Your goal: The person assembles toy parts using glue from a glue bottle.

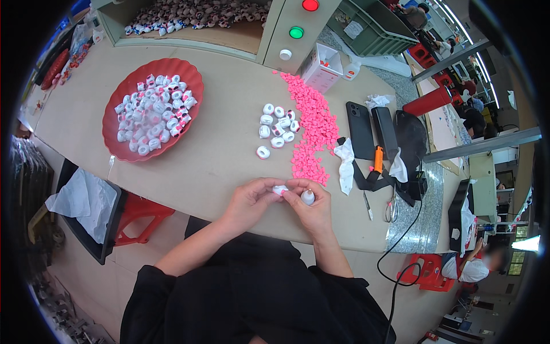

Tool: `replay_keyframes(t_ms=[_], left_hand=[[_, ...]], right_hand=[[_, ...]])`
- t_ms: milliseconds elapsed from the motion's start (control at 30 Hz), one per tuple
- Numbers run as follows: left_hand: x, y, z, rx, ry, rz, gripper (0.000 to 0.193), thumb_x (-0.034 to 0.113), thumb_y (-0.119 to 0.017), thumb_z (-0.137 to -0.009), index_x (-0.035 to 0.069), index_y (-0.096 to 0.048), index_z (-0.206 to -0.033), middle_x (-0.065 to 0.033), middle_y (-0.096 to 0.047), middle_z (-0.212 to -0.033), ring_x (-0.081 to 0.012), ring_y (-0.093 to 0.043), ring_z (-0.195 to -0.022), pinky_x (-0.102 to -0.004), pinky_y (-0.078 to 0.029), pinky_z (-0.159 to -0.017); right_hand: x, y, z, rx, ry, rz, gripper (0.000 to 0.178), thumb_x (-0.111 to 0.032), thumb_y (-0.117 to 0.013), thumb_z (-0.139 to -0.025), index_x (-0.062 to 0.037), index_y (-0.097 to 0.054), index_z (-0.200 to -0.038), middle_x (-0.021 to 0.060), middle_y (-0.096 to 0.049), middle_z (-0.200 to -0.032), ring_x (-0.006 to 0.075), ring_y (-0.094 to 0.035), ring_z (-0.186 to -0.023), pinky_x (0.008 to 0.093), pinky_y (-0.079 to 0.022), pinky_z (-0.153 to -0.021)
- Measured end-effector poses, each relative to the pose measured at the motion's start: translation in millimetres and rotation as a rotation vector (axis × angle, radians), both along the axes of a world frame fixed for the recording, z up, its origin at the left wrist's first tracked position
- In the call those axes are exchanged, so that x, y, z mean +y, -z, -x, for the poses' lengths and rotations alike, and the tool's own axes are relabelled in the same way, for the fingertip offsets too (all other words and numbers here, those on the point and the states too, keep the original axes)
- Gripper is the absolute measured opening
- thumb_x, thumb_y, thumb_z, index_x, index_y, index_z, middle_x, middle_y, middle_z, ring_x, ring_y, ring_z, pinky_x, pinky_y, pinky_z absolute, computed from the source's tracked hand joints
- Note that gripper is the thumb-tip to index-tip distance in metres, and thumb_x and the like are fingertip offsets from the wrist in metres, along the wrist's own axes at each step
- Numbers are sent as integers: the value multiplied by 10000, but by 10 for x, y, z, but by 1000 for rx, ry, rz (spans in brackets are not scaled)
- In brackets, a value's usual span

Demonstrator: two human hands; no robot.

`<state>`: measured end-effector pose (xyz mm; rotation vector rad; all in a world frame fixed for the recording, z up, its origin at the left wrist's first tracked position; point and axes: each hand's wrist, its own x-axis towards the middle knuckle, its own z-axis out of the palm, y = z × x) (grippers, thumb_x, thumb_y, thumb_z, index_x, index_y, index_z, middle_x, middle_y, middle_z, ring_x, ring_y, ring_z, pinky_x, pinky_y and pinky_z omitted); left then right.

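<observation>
Near the table's front edge my two hands meet over a small white ring-shaped piece [279, 190] with a bit of pink on it. My left hand [246, 202] pinches this piece from the left. My right hand [316, 213] has its fingertips at the piece's right side, and a small white bottle with a pointed nozzle [307, 197] is tucked in its grip. Just beyond my hands lie several similar white rings [278, 131]. A long heap of small pink pieces [314, 123] runs beside them on the right.
A red scalloped bowl [109, 129] full of white pieces stands at the left. At the back is a cabinet with buttons [296, 32] and a white box [321, 69]. On the right lie a black phone [360, 131], an orange-handled tool [378, 159], scissors [392, 211] and a cable [395, 246].
</observation>
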<state>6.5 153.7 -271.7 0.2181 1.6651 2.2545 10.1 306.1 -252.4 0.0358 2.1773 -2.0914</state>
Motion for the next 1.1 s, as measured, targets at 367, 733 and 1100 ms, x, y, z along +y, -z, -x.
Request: replay_keyframes(t_ms=[367,733,1100], left_hand=[[23,-12,0,-43,-86,-142,235,-27,-504,-806,-40,-500,-1041,-77,-567,-924,-118,-553,-866,-227,-452,-786],[31,6,-5,-85,-145,-108,201,-52,-516,-767,-46,-530,-968,-71,-586,-869,-90,-562,-800,-206,-457,-724],[32,7,45,-167,-161,-152,170,-54,-538,-754,-50,-536,-923,-102,-597,-877,-109,-576,-808,-214,-468,-727]], right_hand=[[-61,130,-6,212,53,-104,111,-2,-628,-724,-5,-612,-833,49,-589,-741,88,-538,-669,197,-419,-576],[-112,122,-12,313,43,-113,151,72,-590,-689,7,-603,-825,65,-579,-742,100,-525,-650,214,-406,-560],[-138,134,14,489,46,-244,150,71,-591,-658,14,-574,-796,91,-563,-708,174,-546,-637,259,-433,-565]])
